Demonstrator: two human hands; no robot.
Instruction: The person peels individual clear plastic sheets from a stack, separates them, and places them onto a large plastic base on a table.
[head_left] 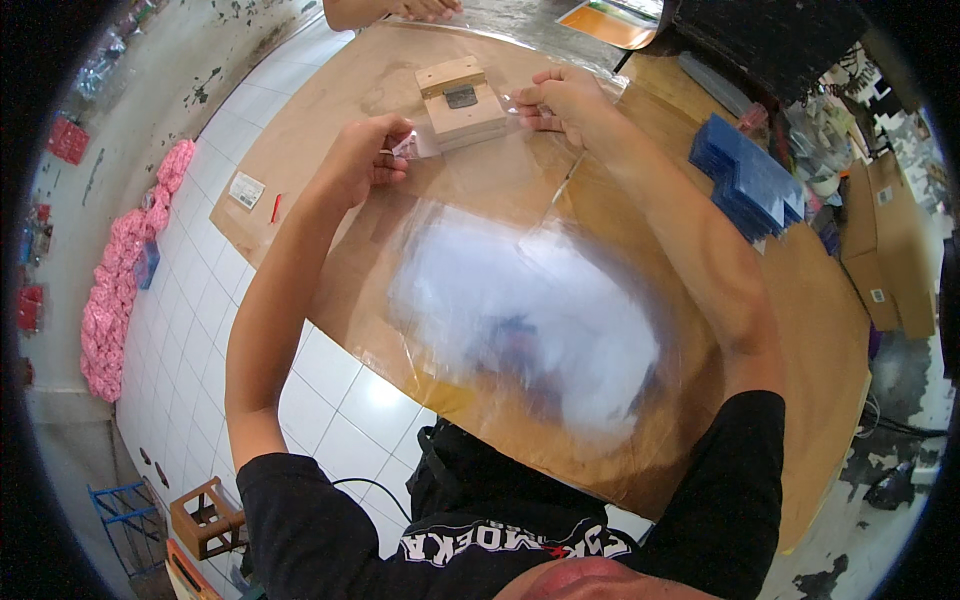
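Black shirt (500,565) at six o'clock, the left hand (370,153) at eleven and right hand (558,100) near one each pinch film (426,142) with closed grip, seemingly keeping it flat beside the block (470,118) at twelve.

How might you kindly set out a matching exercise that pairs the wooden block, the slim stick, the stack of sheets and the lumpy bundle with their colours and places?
Column one
1. wooden block
2. slim stick
3. stack of sheets
4. lumpy bundle

Column two
A. blue, at the right side of the table
B. pink, along the wall at the left
C. pale tan, toward the table's far edge
D. red, beside a small white card

Pairs: 1-C, 2-D, 3-A, 4-B
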